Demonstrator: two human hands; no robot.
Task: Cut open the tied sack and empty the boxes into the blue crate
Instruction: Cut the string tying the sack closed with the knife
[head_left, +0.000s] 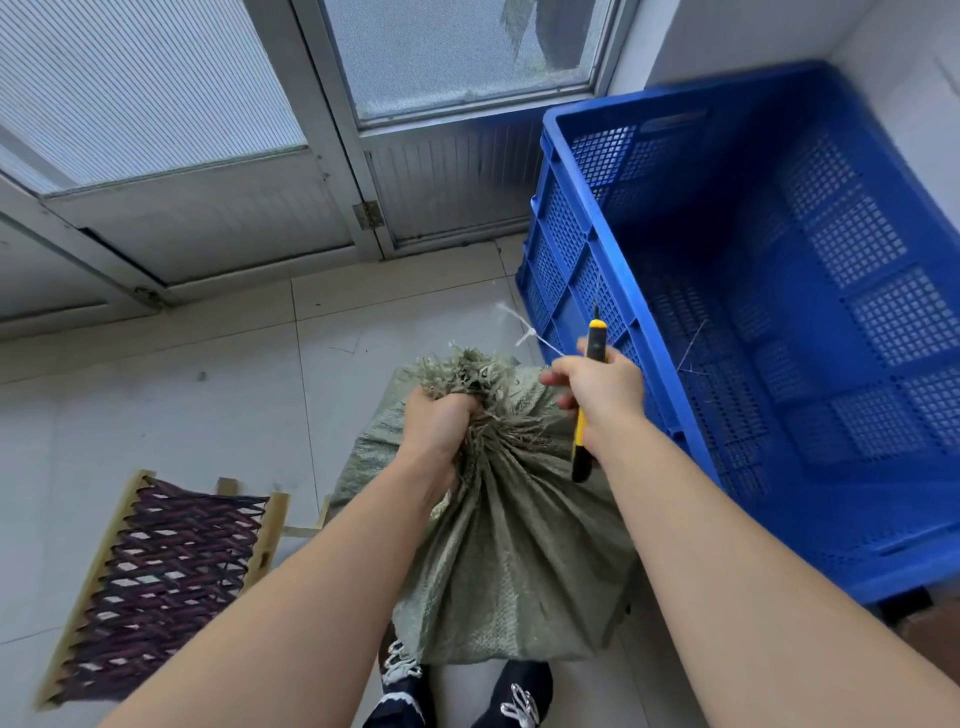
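Left hand (439, 423) clenched round the gathered neck of the green woven plastic sack (509, 561), which stands on pale floor tiles (156, 415). Right hand (602, 384) grips a yellow-and-black utility knife (596, 338), with a white cord (524, 335) trailing from it. The blue perforated plastic crate (582, 270) stands just beside the sack, to its right.

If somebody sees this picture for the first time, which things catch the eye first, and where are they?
The big blue perforated plastic crate on the right strikes first, with no boxes inside. In the middle, the left hand grips the gathered neck of a grey-green woven sack on the tiled floor. Beside it, the right hand holds a yellow and black utility knife and a white string.
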